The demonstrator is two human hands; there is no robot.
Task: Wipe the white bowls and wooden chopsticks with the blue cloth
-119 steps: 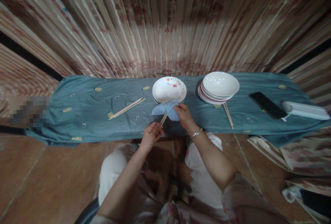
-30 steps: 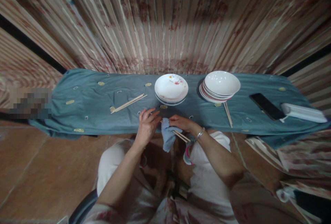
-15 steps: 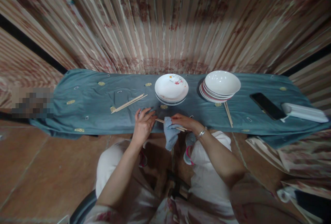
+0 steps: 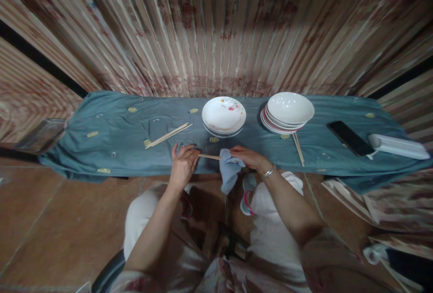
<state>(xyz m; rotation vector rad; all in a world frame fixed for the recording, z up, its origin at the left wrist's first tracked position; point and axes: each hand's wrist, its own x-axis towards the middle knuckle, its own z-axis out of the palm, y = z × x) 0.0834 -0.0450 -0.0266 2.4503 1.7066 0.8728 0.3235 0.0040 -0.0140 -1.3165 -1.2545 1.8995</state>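
My left hand (image 4: 185,161) pinches one end of some wooden chopsticks (image 4: 209,157), held level over the front edge of the cloth-covered table. At their other end, my right hand (image 4: 248,157) grips a light blue cloth (image 4: 230,171) wrapped round the sticks; its lower part hangs down. The cloth hides how many sticks there are. Beyond my hands stands a stack of white plates (image 4: 223,115) with a flower print on top. Further pairs of chopsticks lie left (image 4: 168,135) and right (image 4: 298,149) of my hands.
A stack of white bowls (image 4: 291,108) stands right of the plates. Farther right lie a black phone (image 4: 350,138) and a long white device (image 4: 398,146). The blue-green tablecloth (image 4: 128,126) covers the narrow table; a pleated curtain (image 4: 209,36) hangs behind it.
My right hand and the cloth have slid rightward along the chopsticks. My left hand has shifted slightly left and closed on their end, with more of the sticks showing between my hands.
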